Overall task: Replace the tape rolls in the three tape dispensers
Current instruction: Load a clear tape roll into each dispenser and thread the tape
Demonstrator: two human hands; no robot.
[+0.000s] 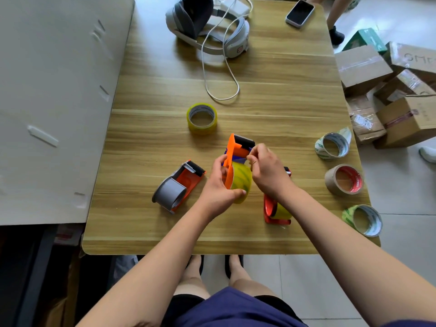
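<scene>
Hands meet above the table [271, 119]: the left hand [218, 190] clamps the orange dispenser [232, 152] with its yellow roll [241, 179], long axis pointing away, while the right hand [266, 171], nearer the cutter end, pinches the tape end.

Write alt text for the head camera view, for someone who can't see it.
Over a wooden table, a left hand holds an orange tape dispenser loaded with a yellow roll while the right hand pinches the tape end. Two more dispensers and spare rolls lie around.

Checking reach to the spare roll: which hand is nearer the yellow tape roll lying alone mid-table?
Left. The left hand sits below the yellow tape roll; the right hand is farther right.
</scene>
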